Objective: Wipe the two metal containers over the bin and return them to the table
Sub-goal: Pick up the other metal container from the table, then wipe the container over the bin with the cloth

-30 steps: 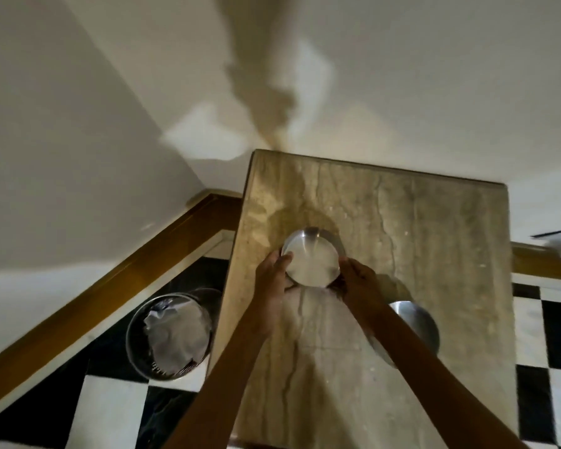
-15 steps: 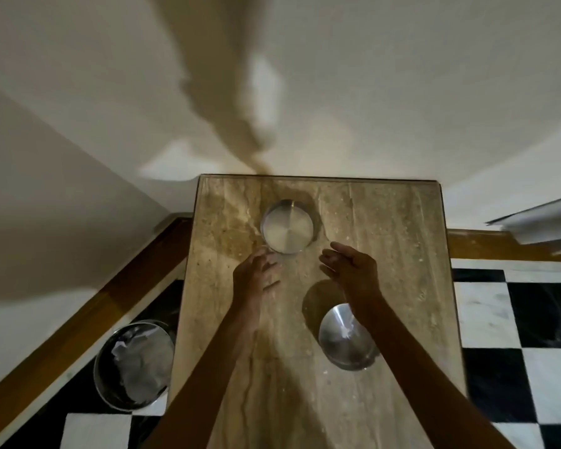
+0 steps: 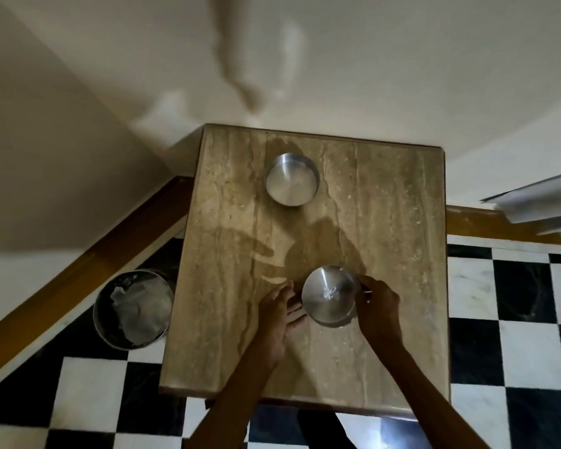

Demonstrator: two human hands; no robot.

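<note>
Near metal container (image 3: 329,296) on marble table (image 3: 399,241), right hand (image 3: 378,307) gripping its rim, left hand (image 3: 280,314) open, just beside. Far metal container (image 3: 291,179) upright, untouched. Bin (image 3: 133,309) on floor, left of table.

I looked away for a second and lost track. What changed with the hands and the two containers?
Both hands let go of the far container, left on the table, and drew back to the near container. The right hand now touches its rim; the left hand lies open beside it. The near container and the bin on the floor stayed put.
</note>
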